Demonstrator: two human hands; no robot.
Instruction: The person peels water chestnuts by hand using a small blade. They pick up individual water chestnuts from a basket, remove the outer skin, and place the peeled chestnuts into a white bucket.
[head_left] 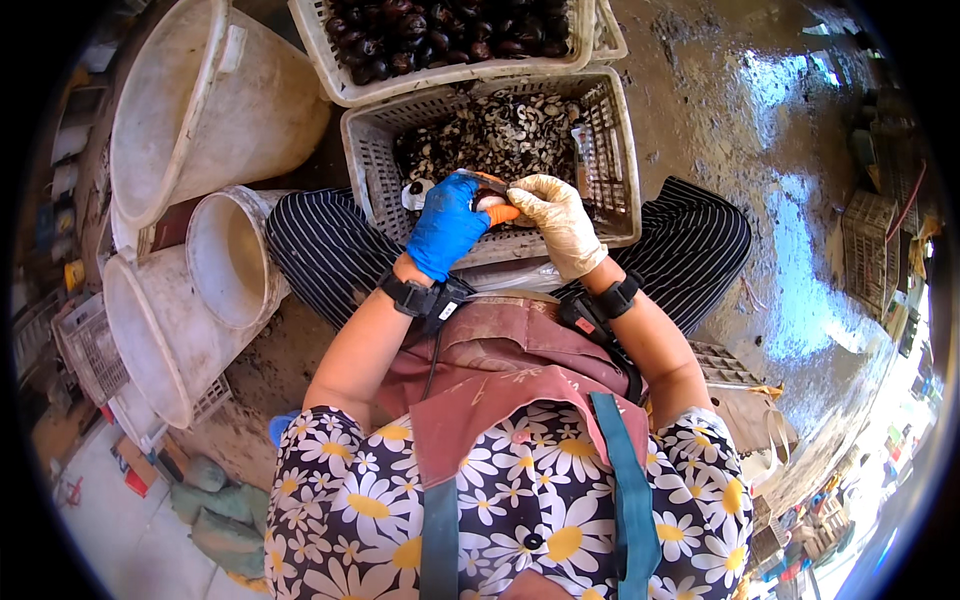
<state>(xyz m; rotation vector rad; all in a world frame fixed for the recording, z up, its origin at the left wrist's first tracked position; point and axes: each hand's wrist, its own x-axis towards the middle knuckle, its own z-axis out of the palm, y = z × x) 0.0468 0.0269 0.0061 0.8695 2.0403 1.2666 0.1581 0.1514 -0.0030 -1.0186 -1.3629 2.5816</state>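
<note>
My left hand (pixel 445 225), in a blue glove with orange showing at the fingers, is closed round a small roundish piece (pixel 490 202). It has a pale face and dark reddish skin, and looks like a water chestnut. My right hand (pixel 560 225), in a cream-coloured glove, is pinched against its far side. A thin dark strip shows between the fingertips there, too small to identify. Both hands meet over the near part of a dirty white slatted crate (pixel 625 150). Dark and whitish peelings (pixel 490 135) cover the bottom of this crate.
Beyond it stands another white crate (pixel 340 85), full of shiny dark round produce (pixel 440 35). Large whitish tubs (pixel 225 100) lie tipped at the left, with smaller buckets (pixel 240 260) nearer. Wet muddy floor (pixel 700 110) extends right, toward stacked crates (pixel 868 240). My striped knees flank the near crate.
</note>
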